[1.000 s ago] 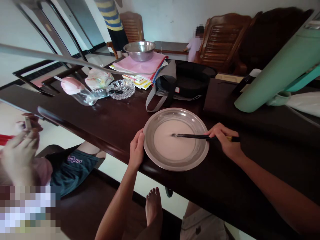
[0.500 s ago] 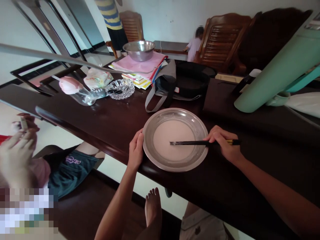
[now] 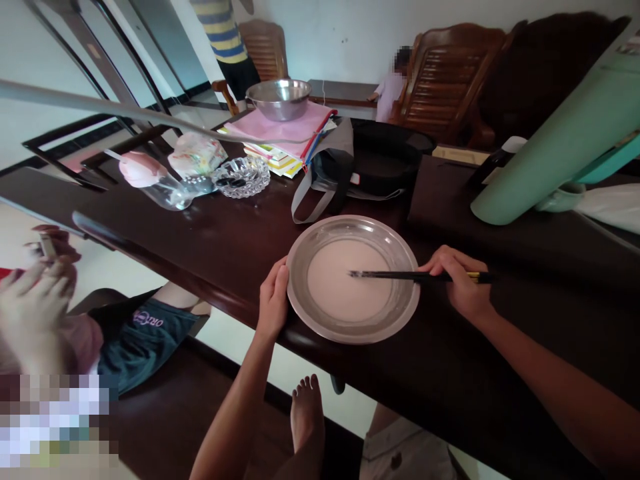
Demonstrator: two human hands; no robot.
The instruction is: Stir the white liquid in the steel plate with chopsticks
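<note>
- Already, pale liquid (image 3: 340,293) lies in the bowl (image 3: 355,332) at centre; evenness unclear.
- Left hand (image 3: 273,300) clasps its rim.
- Right hand (image 3: 465,287) pinches chopsticks (image 3: 390,275), tips in liquid.

round steel basin (image 3: 405,300) of pale pinkish liquid (image 3: 335,287), black chopsticks (image 3: 385,275) slanting over its rim, tips at the liquid

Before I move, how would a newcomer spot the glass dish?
On the dark table, look past the basin of pale liquid, to the left. The glass dish sits between the grey-strapped bag and the flowery bundle. Unlike both, it is clear, with a scalloped rim and dark pieces inside.
</note>
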